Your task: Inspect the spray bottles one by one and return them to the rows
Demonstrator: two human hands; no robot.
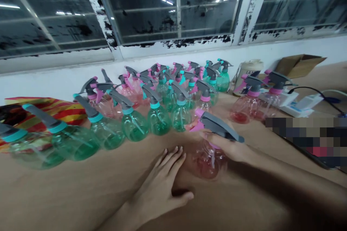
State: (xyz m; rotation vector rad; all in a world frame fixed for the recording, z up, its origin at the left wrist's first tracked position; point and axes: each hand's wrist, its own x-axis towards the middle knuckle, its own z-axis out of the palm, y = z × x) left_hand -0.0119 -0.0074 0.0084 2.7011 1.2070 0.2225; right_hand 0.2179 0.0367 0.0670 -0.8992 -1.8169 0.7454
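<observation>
My right hand (230, 145) is closed round the neck of a clear pink spray bottle (207, 164), just under its grey and pink trigger head. The bottle stands on the brown tabletop (103, 191), slightly blurred. To its left, my left hand (159, 184) lies palm down with fingers stretched out, holding nothing. Beyond both hands is a front row of green spray bottles, among them a green spray bottle (159, 121) with a turquoise collar. Two pink spray bottles, one of them a pink spray bottle (242, 106), stand to the right, apart from the cluster.
More green and pink spray bottles crowd behind the front row. A red and yellow striped cloth (65, 110) lies at left. A white tub (249, 70), a cardboard box (299, 65) and a white power strip (298, 104) with cables stand at right. Windows rise behind the table.
</observation>
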